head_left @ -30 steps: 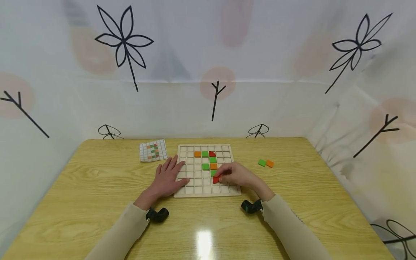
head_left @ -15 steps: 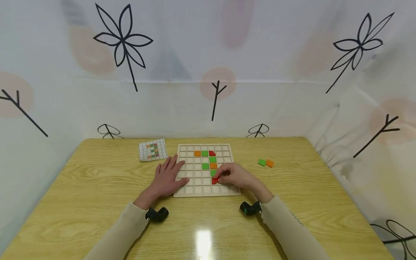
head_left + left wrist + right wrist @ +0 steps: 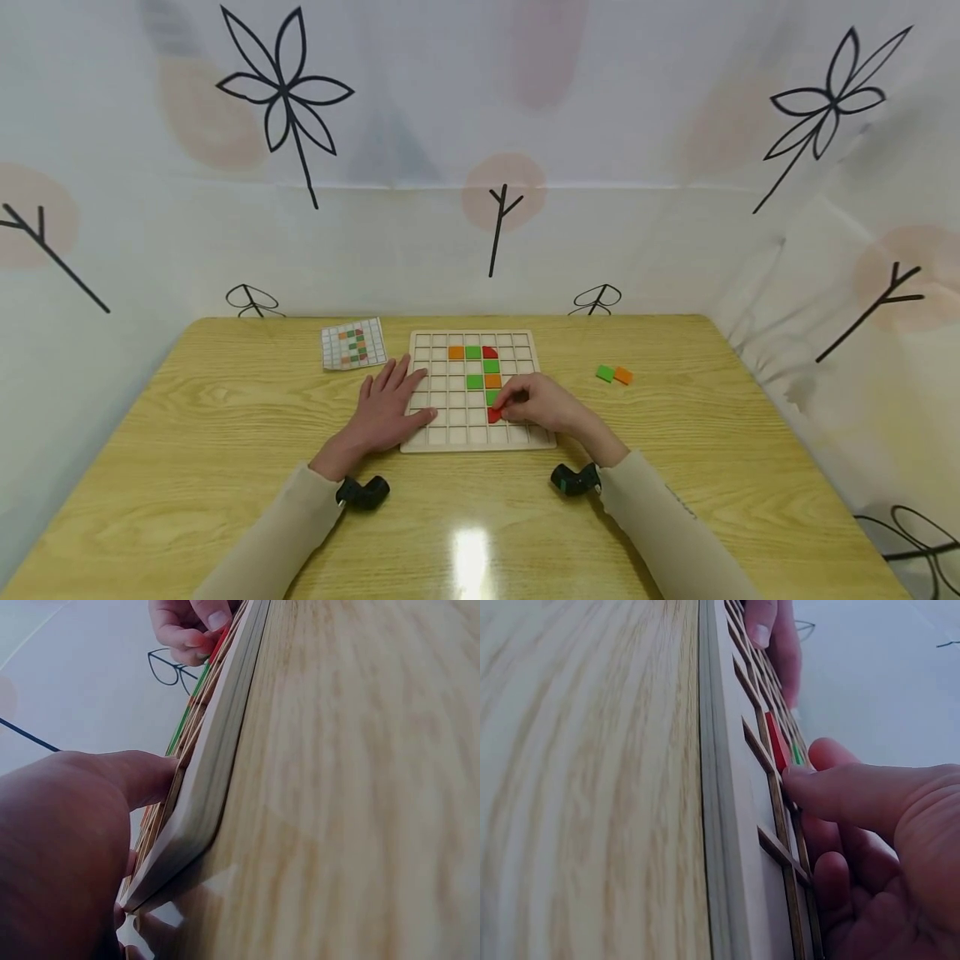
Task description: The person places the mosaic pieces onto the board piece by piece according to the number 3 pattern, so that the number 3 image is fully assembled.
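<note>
A wooden grid board (image 3: 438,442) lies on the table, with orange, green and red tiles in several of its squares. My right hand (image 3: 546,403) holds a red rounded-corner tile (image 3: 494,415) between thumb and fingertips, at the square below a green tile (image 3: 492,397). In the right wrist view this red tile (image 3: 776,741) stands a little tilted at its cell, the thumb touching its edge. My left hand (image 3: 383,408) rests with spread fingers on the board's left edge. The left wrist view shows its thumb (image 3: 146,777) lying over the rim.
A printed pattern card (image 3: 353,344) with a coloured grid lies left of the board. Right of the board lie a loose green tile (image 3: 605,373) and an orange tile (image 3: 623,376), touching. A patterned cloth backdrop (image 3: 390,250) rises behind the wooden table (image 3: 225,400).
My right hand has shifted slightly left with the red tile, which now sits more squarely over its cell. The left hand has stayed in place.
</note>
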### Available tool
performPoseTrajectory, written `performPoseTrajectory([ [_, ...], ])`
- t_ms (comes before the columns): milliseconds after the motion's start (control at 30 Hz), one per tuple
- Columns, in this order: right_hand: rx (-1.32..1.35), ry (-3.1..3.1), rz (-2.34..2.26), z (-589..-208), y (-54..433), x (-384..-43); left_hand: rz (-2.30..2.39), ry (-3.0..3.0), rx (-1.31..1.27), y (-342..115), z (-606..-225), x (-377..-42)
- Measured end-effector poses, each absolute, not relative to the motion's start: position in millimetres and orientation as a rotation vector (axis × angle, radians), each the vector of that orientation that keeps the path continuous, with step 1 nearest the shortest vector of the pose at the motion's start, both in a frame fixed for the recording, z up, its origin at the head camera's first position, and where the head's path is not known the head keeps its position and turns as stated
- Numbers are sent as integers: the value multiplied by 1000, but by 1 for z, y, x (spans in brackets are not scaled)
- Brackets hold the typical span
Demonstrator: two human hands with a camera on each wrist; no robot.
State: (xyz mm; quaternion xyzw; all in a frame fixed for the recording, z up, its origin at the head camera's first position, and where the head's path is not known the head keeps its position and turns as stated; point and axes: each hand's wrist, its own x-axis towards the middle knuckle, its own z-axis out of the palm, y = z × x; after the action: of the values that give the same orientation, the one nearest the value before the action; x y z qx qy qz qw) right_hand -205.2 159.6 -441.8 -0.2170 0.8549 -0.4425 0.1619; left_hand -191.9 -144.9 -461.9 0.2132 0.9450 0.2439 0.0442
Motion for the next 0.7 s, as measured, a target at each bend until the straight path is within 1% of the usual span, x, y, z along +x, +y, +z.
performPoseTrajectory([
  [200, -636, 2444, -1270, -443, 160, -205, 745, 2894, 655, -145, -464, -193],
  [700, -581, 2378, -1344, -443, 165, -208, 746, 2892, 658, -145, -463, -193],
])
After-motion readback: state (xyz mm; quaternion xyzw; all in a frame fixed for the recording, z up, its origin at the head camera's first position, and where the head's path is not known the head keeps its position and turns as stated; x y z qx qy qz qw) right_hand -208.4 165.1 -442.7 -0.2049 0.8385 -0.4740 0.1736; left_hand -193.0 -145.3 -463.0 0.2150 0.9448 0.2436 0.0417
